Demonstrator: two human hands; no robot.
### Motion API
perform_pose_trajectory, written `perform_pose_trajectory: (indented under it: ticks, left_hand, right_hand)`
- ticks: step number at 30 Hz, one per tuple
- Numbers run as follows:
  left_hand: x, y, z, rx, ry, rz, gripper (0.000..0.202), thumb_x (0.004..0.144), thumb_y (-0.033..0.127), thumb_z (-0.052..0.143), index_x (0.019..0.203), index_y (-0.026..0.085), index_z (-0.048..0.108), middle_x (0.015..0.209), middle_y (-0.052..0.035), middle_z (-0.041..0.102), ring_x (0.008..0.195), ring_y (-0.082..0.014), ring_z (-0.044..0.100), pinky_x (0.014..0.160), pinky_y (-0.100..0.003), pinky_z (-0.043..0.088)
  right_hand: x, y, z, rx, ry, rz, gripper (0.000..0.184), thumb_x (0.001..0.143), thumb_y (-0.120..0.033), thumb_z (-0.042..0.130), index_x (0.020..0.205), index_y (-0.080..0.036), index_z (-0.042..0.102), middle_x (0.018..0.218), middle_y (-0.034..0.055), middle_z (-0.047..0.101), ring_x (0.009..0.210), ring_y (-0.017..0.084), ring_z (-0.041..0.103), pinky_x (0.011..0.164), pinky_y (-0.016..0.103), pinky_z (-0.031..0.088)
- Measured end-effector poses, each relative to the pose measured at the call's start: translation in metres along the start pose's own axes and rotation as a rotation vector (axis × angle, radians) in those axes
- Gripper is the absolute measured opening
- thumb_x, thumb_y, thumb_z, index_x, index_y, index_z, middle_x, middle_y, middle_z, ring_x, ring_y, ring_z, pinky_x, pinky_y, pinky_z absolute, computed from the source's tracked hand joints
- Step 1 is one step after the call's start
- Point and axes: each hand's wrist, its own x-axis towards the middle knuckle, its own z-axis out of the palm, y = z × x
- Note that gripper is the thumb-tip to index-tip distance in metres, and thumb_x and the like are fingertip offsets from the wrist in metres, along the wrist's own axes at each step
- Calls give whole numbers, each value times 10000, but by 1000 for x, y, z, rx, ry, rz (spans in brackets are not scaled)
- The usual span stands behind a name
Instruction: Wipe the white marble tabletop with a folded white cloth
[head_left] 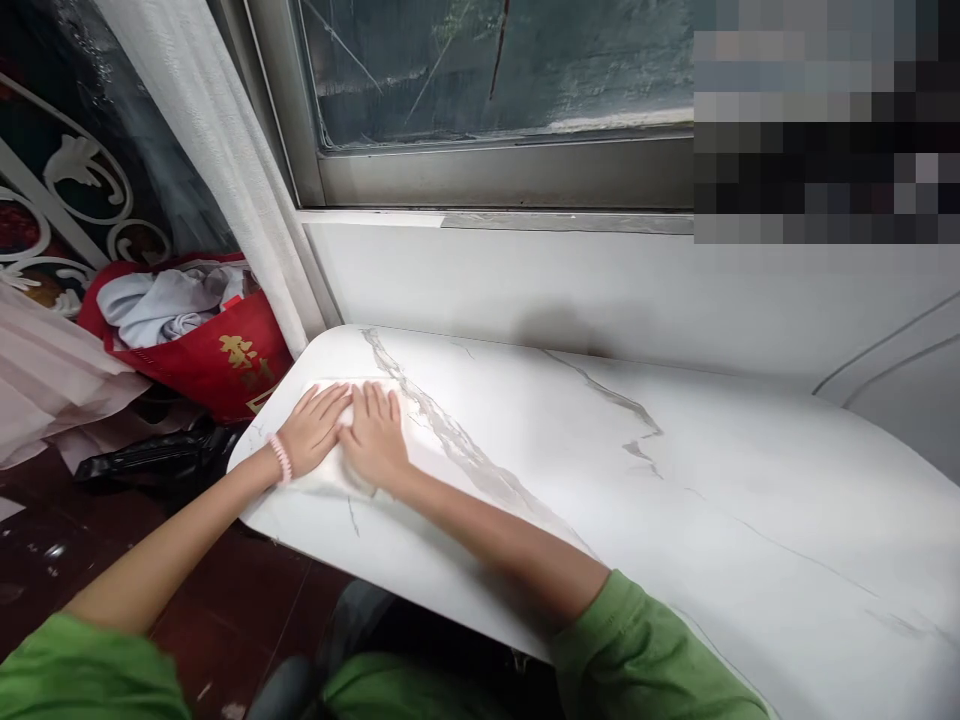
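Observation:
A white cloth (334,477), folded or bunched into a pad, lies on the left end of a white marble-patterned table (495,400). On top of it my left hand (309,430) rests flat with its fingers stretched out, a pink beaded bracelet at the wrist. Beside it, my right hand (373,432) presses palm down on the same cloth, fingers extended and thumb close to the left hand. Neither hand is wrapped round the cloth. Much of the cloth is hidden beneath the two palms.
Behind the table stand a white wall (450,270) and a metal-framed window (495,175). At the left hang a pale curtain (202,130) and a red bag (202,360) with light clothing in it. A black bag (165,462) lies near the table's left end.

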Motion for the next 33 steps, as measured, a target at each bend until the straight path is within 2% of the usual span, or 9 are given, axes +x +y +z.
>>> perform_pose_trajectory:
  ticks: [3, 5, 7, 10, 15, 23, 26, 30, 33]
  left_hand:
    - [-61, 2, -15, 46, 14, -53, 490, 960, 252, 201, 1392, 75, 350, 1446, -159, 378, 1376, -226, 271, 1138, -446, 168]
    - [-87, 2, -22, 67, 9, -88, 491, 962, 264, 205, 1395, 83, 351, 1444, -155, 382, 1366, -232, 291, 1137, -442, 177]
    - [-101, 1, -26, 68, -9, -120, 496, 962, 277, 208, 1397, 86, 349, 1442, -153, 384, 1360, -238, 301, 1135, -446, 178]
    - [-98, -6, -26, 30, -55, -157, 502, 962, 308, 210, 1391, 90, 351, 1431, -158, 394, 1354, -242, 306, 1131, -459, 172]
    - [-52, -35, -18, -81, -98, -168, 508, 945, 347, 239, 1381, 114, 357, 1439, -150, 382, 1355, -242, 292, 1125, -478, 157]
    - [73, -89, 12, -166, -75, -73, 460, 912, 304, 306, 1329, 141, 411, 1412, -135, 423, 1326, -229, 334, 1111, -469, 163]
    - [112, -107, 25, -162, -60, -19, 446, 905, 296, 324, 1310, 147, 438, 1410, -138, 428, 1301, -235, 368, 1096, -463, 194]
    - [148, -126, 36, -161, -25, 37, 430, 914, 300, 321, 1300, 169, 459, 1397, -126, 448, 1276, -230, 398, 1078, -441, 235]
    - [160, -133, 38, -165, -15, 59, 436, 918, 311, 323, 1306, 164, 457, 1388, -125, 458, 1270, -221, 410, 1077, -421, 250]
  right_hand:
    - [-24, -39, 11, 115, -70, -118, 640, 901, -319, 396, 1445, -12, 255, 1500, 226, 257, 1417, 299, 135, 1142, 486, 80]
    - [-33, -56, 15, 161, -96, -177, 631, 901, -311, 402, 1444, -20, 265, 1498, 234, 254, 1417, 301, 128, 1142, 491, 75]
    - [-36, -65, 18, 179, -107, -196, 625, 903, -303, 399, 1441, -12, 270, 1495, 248, 249, 1415, 314, 127, 1138, 506, 72]
    - [-33, -66, 20, 169, -103, -202, 638, 903, -295, 391, 1437, 25, 252, 1491, 263, 245, 1410, 332, 136, 1132, 520, 74]
    - [2, -46, 26, 95, -33, -174, 624, 897, -291, 382, 1428, 19, 280, 1478, 245, 293, 1395, 328, 191, 1126, 517, 75]
    - [95, 15, 26, -51, 118, -23, 591, 897, -263, 347, 1405, 38, 311, 1450, 240, 347, 1375, 311, 241, 1127, 484, 73]
    - [122, 35, 24, -71, 161, 38, 576, 898, -255, 327, 1397, 33, 324, 1447, 225, 362, 1369, 300, 254, 1124, 479, 92]
    - [146, 50, 23, -94, 229, 92, 560, 893, -243, 326, 1380, 32, 349, 1429, 217, 394, 1352, 297, 279, 1116, 489, 113]
    - [157, 54, 23, -122, 243, 114, 551, 898, -240, 323, 1380, 25, 356, 1423, 213, 404, 1348, 292, 285, 1119, 474, 108]
